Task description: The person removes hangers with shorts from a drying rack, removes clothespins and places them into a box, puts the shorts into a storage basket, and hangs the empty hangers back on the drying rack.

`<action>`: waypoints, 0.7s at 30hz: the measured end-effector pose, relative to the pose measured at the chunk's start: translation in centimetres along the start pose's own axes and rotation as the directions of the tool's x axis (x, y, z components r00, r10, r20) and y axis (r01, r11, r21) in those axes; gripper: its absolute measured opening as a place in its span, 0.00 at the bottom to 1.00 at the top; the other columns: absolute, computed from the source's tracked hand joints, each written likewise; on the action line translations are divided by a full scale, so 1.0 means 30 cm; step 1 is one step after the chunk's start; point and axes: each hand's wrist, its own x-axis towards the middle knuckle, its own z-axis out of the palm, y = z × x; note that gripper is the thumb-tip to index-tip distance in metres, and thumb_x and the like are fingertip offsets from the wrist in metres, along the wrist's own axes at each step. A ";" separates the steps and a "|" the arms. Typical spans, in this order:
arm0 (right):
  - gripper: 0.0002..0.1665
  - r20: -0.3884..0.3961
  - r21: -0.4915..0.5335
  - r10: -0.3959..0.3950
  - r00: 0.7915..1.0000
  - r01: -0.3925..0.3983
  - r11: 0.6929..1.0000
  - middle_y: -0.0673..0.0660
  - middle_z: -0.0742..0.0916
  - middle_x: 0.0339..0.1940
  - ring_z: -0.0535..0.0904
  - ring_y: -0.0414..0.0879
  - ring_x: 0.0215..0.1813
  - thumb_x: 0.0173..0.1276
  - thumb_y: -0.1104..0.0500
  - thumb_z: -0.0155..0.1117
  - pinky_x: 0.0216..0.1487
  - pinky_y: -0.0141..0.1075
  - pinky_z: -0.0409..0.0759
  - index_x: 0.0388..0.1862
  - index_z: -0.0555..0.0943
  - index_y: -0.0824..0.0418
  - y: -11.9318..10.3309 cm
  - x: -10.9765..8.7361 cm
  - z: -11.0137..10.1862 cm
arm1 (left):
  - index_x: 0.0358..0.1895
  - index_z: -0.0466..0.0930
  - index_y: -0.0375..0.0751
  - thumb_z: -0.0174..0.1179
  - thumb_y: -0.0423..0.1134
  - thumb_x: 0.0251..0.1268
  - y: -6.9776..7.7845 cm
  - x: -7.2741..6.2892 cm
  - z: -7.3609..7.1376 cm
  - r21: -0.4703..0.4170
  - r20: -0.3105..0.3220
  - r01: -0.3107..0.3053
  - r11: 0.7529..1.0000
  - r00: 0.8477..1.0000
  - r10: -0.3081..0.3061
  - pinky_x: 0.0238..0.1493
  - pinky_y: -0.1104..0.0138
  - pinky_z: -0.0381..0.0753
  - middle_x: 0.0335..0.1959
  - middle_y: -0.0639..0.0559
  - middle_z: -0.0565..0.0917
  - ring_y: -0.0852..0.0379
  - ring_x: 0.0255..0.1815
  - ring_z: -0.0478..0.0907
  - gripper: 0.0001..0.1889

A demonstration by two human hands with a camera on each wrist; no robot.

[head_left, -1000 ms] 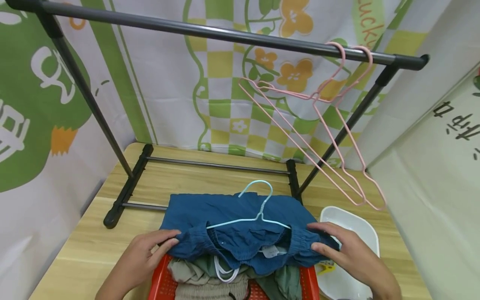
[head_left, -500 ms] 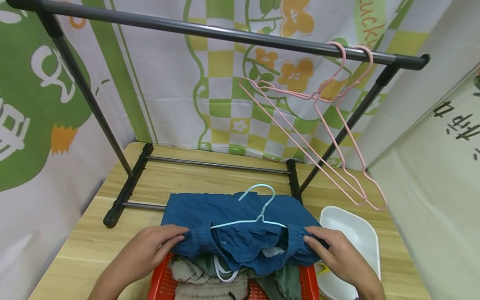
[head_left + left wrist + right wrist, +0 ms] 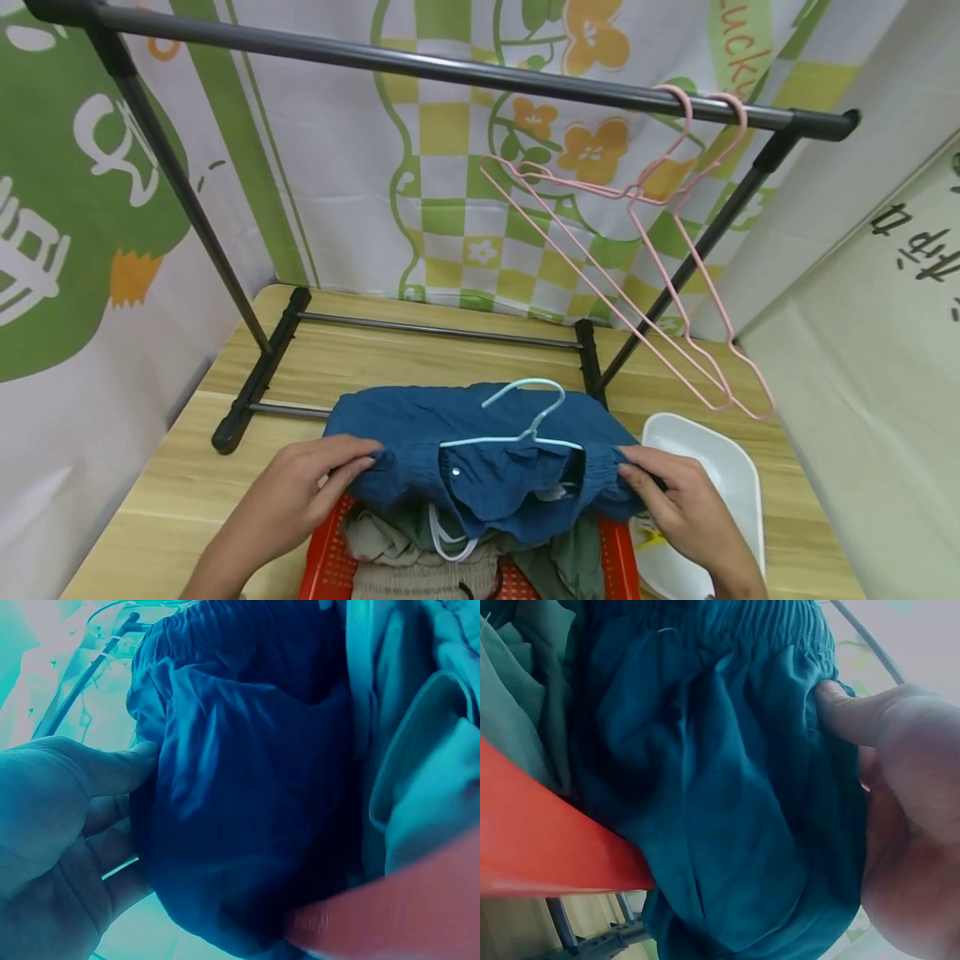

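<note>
Blue elastic-waist pants [image 3: 408, 475] lie across the back of a red basket [image 3: 322, 550], with a light blue hanger [image 3: 487, 440] inside the waistband and its hook standing up. My left hand [image 3: 300, 483] pinches the left side of the waist between thumb and fingers. On the other side my right hand [image 3: 678, 496] pinches the right end the same way. The left wrist view shows the left thumb on the blue cloth [image 3: 232, 772]. In the right wrist view the right thumb presses the gathered cloth [image 3: 735, 772] just below the elastic.
Beige and green clothes [image 3: 420, 571] fill the red basket. A black rack [image 3: 450, 68] stands behind, two pink hangers [image 3: 637, 196] on its right end. At the right sits a white tray [image 3: 738, 483] with a yellow item [image 3: 651, 537] in it.
The hanger has shifted slightly right and its hook leans lower. The waistband is drawn up a little, with both hands still pinching its sides; the right hand first moved inward.
</note>
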 end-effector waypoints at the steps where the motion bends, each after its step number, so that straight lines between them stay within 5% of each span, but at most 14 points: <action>1: 0.26 -0.008 -0.006 0.003 1.000 -0.003 1.000 0.49 0.90 0.45 0.86 0.39 0.44 0.60 0.83 0.66 0.50 0.22 0.79 0.50 0.88 0.60 -0.002 0.000 -0.003 | 0.51 0.89 0.45 0.69 0.23 0.62 0.003 0.004 0.001 0.002 -0.009 -0.005 1.000 1.000 0.005 0.44 0.64 0.87 0.46 0.60 0.88 0.62 0.45 0.86 0.17; 12: 0.26 -0.053 -0.074 -0.028 0.998 0.024 0.997 0.50 0.90 0.45 0.85 0.36 0.45 0.55 0.84 0.68 0.51 0.24 0.79 0.49 0.88 0.63 -0.036 0.023 -0.057 | 0.53 0.89 0.42 0.69 0.23 0.61 0.046 0.062 -0.018 0.023 -0.031 -0.071 0.997 0.997 0.072 0.45 0.66 0.87 0.46 0.59 0.89 0.62 0.44 0.86 0.18; 21: 0.25 -0.085 -0.058 -0.008 0.996 0.003 0.998 0.48 0.88 0.41 0.80 0.36 0.37 0.58 0.86 0.63 0.46 0.23 0.78 0.48 0.86 0.66 -0.022 0.004 -0.124 | 0.54 0.88 0.40 0.68 0.19 0.59 0.019 0.038 -0.036 -0.009 -0.108 -0.043 0.999 0.993 0.042 0.49 0.78 0.80 0.47 0.53 0.89 0.57 0.45 0.87 0.21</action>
